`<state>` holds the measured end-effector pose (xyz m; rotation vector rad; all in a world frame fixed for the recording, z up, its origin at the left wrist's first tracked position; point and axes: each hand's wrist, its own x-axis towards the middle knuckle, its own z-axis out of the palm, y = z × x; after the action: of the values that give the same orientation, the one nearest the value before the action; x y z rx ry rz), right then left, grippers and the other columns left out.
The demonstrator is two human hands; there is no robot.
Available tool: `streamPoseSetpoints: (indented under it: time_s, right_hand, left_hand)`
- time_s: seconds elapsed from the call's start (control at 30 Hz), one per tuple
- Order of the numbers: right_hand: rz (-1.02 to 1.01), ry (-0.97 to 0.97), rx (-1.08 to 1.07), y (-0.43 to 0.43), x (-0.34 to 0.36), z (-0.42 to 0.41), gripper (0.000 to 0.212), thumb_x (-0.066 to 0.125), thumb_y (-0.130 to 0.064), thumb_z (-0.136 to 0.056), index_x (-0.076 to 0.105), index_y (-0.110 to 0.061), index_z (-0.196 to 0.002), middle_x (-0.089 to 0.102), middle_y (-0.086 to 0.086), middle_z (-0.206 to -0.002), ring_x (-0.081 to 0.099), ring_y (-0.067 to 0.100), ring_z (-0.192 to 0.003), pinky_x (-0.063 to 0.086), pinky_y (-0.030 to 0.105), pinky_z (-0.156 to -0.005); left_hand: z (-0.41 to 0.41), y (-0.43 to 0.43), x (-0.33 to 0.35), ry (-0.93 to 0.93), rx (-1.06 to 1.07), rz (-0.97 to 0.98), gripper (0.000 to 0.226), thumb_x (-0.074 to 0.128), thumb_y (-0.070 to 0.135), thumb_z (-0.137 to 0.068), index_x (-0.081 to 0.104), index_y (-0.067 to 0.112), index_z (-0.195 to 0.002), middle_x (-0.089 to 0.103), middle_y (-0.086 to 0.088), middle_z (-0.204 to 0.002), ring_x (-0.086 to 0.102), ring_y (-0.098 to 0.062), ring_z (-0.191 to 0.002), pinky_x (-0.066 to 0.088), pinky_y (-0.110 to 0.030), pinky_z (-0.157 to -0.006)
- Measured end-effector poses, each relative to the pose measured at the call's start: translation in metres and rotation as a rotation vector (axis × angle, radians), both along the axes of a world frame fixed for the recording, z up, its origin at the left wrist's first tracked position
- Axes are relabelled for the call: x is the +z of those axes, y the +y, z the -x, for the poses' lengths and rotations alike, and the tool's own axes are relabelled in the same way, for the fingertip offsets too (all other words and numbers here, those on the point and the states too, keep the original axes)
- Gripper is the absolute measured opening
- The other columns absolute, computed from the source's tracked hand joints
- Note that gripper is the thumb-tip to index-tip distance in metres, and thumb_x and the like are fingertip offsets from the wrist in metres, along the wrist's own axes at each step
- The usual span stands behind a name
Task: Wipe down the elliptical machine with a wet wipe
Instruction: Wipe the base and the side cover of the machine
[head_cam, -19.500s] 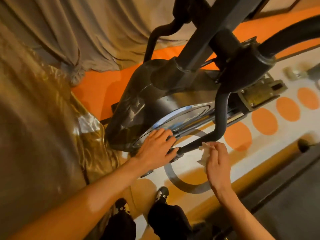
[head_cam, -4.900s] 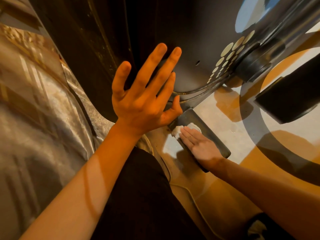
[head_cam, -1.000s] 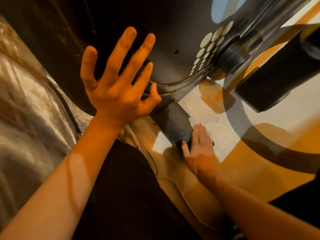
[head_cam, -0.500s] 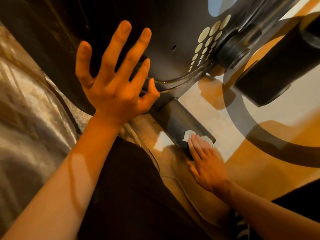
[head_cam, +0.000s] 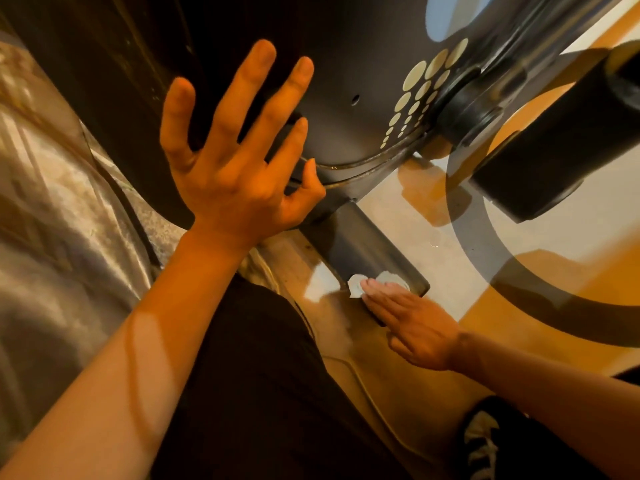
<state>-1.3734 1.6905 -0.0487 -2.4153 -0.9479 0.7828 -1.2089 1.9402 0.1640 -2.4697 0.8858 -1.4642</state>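
While left hand point(head_cam: 239, 181) splays on housing point(head_cam: 346, 64) | right hand point(head_cam: 415, 327) fingers point(head_cam: 381, 299) straight, pressing wet wipe point(head_cam: 355, 284) onto bar point(head_cam: 360, 244)

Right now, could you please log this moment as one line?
left hand: spread against housing | right hand: pressing wet wipe on base bar | phase: wiping

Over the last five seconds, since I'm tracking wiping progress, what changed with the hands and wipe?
The right hand slid the crumpled white wet wipe along the dark flat metal base bar, from near the machine's body to the bar's outer end, pressing it under straight fingers. The left hand stayed spread flat on the glossy black elliptical housing.
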Motion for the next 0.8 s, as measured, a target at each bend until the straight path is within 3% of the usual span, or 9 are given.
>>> streamPoseSetpoints:
  time_s: [0.13, 0.27, 0.37, 0.43, 0.5, 0.63, 0.8]
  right_hand:
    - [-0.030, -0.055, 0.079, 0.007, 0.000, -0.041, 0.068, 0.034, -0.036, -0.103, 0.008, -0.025, -0.165, 0.001, -0.004, -0.172, -0.001, 0.016, -0.159, 0.003, 0.035, -0.128]
    - [0.070, -0.072, 0.041, 0.040, 0.006, -0.065, 0.066, 0.026, -0.039, -0.107, -0.001, -0.021, -0.165, -0.018, -0.004, -0.167, -0.016, 0.018, -0.155, -0.008, 0.035, -0.126]
    - [0.010, -0.044, 0.050, 0.019, 0.012, -0.047, 0.071, 0.013, -0.049, -0.098, 0.013, -0.024, -0.165, -0.001, -0.004, -0.172, 0.000, 0.023, -0.158, 0.013, 0.040, -0.127]
    - [0.023, -0.011, 0.077, -0.015, 0.012, -0.028, 0.074, 0.013, -0.049, -0.095, 0.003, -0.028, -0.165, -0.008, -0.008, -0.172, -0.003, 0.018, -0.159, 0.029, 0.040, -0.124]
    - [0.038, -0.043, 0.151, -0.040, 0.015, -0.017, 0.072, 0.020, -0.041, -0.098, -0.003, -0.026, -0.165, -0.009, -0.006, -0.172, -0.009, 0.017, -0.158, 0.020, 0.041, -0.126]
    - [0.051, -0.135, 0.283, -0.036, 0.005, -0.046, 0.073, 0.035, -0.038, -0.100, 0.007, -0.021, -0.165, 0.004, 0.000, -0.173, 0.003, 0.019, -0.159, 0.012, 0.038, -0.126]
    - [0.075, -0.122, 0.153, 0.053, 0.001, -0.108, 0.081, -0.008, -0.068, -0.092, -0.013, -0.022, -0.158, -0.014, 0.004, -0.170, -0.014, 0.018, -0.157, -0.001, 0.041, -0.129]
  left_hand:
    - [0.001, 0.000, 0.000, 0.001, -0.013, 0.009, 0.024, 0.063, 0.037, -0.084, 0.080, 0.020, -0.089, 0.067, 0.003, -0.140, 0.051, -0.023, -0.136, 0.002, -0.039, -0.126]
    - [0.002, 0.000, 0.001, 0.025, -0.004, 0.005, 0.027, 0.063, 0.039, -0.086, 0.080, 0.019, -0.091, 0.067, 0.002, -0.140, 0.051, -0.024, -0.136, 0.000, -0.039, -0.126]
    - [0.003, 0.000, 0.000, 0.036, -0.004, 0.018, 0.027, 0.063, 0.039, -0.086, 0.080, 0.018, -0.091, 0.066, 0.002, -0.140, 0.051, -0.024, -0.136, -0.001, -0.038, -0.126]
    - [0.003, 0.000, -0.001, 0.029, -0.003, 0.025, 0.027, 0.063, 0.038, -0.086, 0.080, 0.018, -0.089, 0.066, 0.002, -0.140, 0.051, -0.023, -0.136, -0.001, -0.038, -0.126]
    - [0.001, 0.000, -0.001, 0.020, -0.003, 0.031, 0.026, 0.063, 0.037, -0.086, 0.079, 0.018, -0.088, 0.066, 0.002, -0.140, 0.051, -0.022, -0.136, 0.000, -0.038, -0.126]
    - [0.002, 0.000, -0.002, 0.020, -0.005, 0.039, 0.027, 0.062, 0.038, -0.087, 0.080, 0.018, -0.087, 0.067, 0.001, -0.140, 0.051, -0.022, -0.136, -0.001, -0.038, -0.126]
    - [0.001, 0.001, -0.002, 0.029, 0.005, 0.013, 0.028, 0.061, 0.039, -0.088, 0.080, 0.019, -0.093, 0.067, 0.002, -0.139, 0.050, -0.024, -0.135, 0.000, -0.039, -0.126]
